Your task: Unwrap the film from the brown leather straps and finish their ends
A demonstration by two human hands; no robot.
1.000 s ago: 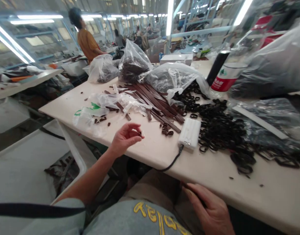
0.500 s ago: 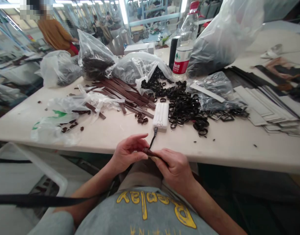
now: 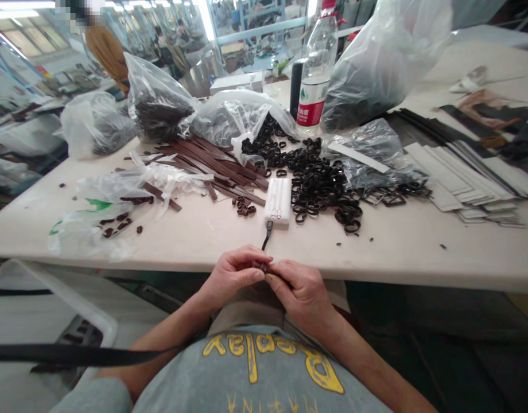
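Note:
At the table's front edge my left hand (image 3: 233,274) and my right hand (image 3: 305,287) meet, fingertips almost touching. Between them they pinch a small dark brown strip (image 3: 263,267), mostly covered by the fingers. The left thumb and fingers close on its left end; the right thumb and forefinger grip the other end. Just beyond the hands lies a white power bank (image 3: 278,202) with a black cable (image 3: 267,234) running down towards me. Small brown loops (image 3: 244,206) sit left of it, and a heap of black loops (image 3: 319,183) lies to its right.
Long brown strips (image 3: 212,166) lie behind the loops. Clear plastic bags (image 3: 156,109) and a water bottle (image 3: 313,86) stand at the back. Flat grey-white pieces (image 3: 449,178) are stacked at right. A white bin (image 3: 87,298) stands below left. A person (image 3: 107,51) is in the background.
My left fingers have closed in over the brown strip, and the two hands have come closer together. The view has shifted slightly.

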